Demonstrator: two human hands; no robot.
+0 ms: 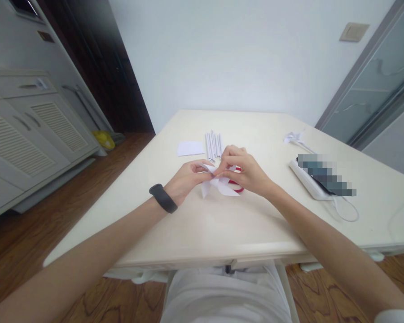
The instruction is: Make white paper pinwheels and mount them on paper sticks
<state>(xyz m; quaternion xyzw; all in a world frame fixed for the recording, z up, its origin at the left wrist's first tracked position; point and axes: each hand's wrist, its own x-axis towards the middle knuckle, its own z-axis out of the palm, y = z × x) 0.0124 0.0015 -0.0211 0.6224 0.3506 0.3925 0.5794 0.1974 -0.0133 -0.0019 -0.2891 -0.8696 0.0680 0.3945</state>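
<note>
A white folded-paper pinwheel (222, 186) is held just above the table, its pointed blades spreading toward me. My left hand (183, 180) grips its left side between thumb and fingers. At its centre, my right hand (245, 169) is closed in a pinch; whether a small pin or other piece is between the fingertips I cannot make out. Red loop handles, apparently of scissors (238, 189), show partly behind my right hand. Just beyond the hands lie several rolled white paper sticks (214, 144). To their left rests a flat white sheet or stack of paper (190, 148).
Another white paper pinwheel (293, 137) on a stick lies at the table's far right. Nearer stands a white block-like device (306, 183) with a blurred-out dark object on top and a white cable (348, 220). A wall (229, 58) borders the table's far edge.
</note>
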